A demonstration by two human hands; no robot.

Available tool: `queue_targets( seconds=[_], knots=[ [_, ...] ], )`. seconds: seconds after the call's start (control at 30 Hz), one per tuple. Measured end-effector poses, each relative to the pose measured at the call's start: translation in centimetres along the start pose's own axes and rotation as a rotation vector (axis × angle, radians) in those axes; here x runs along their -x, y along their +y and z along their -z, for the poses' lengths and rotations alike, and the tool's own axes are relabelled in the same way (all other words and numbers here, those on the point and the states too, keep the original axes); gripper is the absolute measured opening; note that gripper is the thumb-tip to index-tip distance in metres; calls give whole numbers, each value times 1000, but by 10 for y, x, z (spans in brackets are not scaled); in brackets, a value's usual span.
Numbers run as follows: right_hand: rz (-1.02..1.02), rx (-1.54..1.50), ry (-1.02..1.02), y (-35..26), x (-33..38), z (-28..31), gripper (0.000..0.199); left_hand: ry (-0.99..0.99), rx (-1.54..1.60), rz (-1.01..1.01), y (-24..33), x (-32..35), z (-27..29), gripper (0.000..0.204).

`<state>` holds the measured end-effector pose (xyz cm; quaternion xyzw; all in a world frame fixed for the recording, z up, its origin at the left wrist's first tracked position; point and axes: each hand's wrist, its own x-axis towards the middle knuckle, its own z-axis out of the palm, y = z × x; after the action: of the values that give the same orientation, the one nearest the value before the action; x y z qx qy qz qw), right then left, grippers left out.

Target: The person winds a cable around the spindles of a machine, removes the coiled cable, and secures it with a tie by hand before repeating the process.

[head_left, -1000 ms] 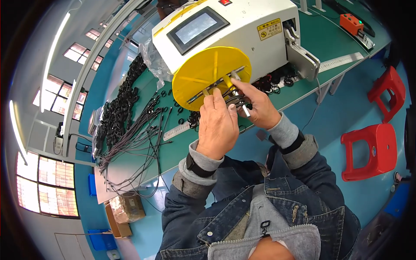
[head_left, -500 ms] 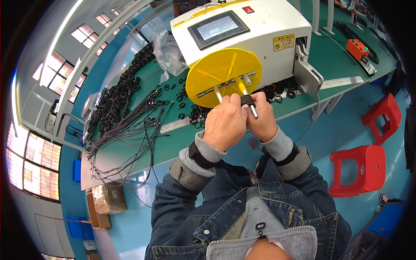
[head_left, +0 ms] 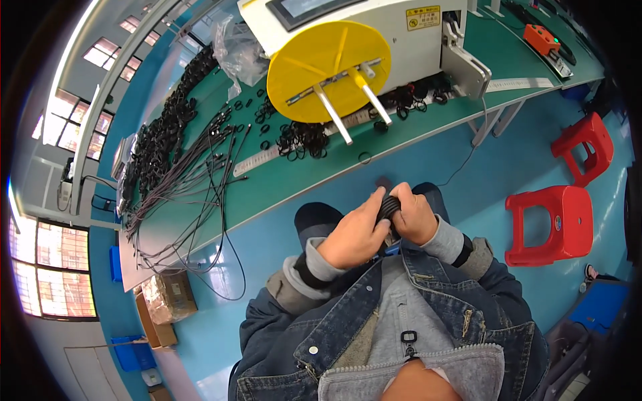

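A small tight coil of black cable [head_left: 388,208] is pinched between my two hands, above my lap and off the table's front edge. My left hand [head_left: 356,235] closes on its left side, with the thumb against it. On the other side my right hand [head_left: 416,218] is wrapped round the coil with bent fingers. Ahead stands a white winding machine [head_left: 416,53] with a round yellow disc [head_left: 314,63]. Two metal rods [head_left: 334,117] stick out from the disc toward me, with no cable around them.
On the green table [head_left: 334,160] lie loose black cables [head_left: 194,180], a heap of coiled cables [head_left: 157,137], black rings [head_left: 301,140] and a steel ruler [head_left: 257,160]. An orange control box [head_left: 540,39] sits at the far right. Red stools [head_left: 552,224] stand on the floor.
Both hands have drawn the cable coil off the machine's rods and brought it back toward my body. The view has tipped downward, so the machine appears higher.
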<state>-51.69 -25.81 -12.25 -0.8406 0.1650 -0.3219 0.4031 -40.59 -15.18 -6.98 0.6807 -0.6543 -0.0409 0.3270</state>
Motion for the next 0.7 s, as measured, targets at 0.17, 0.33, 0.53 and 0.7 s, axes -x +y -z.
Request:
queue_targets(
  seconds=[0.17,0.33,0.53,0.7],
  knots=[
    [81,-174,9,4,10,-17,21,-446,950,399,-4,2,2,40],
    [185,199,-253,8,4,-10,19,-745,988,851,-27,10,-16,30],
    [185,95,-375,24,5,-20,14,-856,844,604,-33,12,-16,13],
    [162,-76,-131,34,1,-48,16,-537,583,470,-64,28,-37,13]
  ],
)
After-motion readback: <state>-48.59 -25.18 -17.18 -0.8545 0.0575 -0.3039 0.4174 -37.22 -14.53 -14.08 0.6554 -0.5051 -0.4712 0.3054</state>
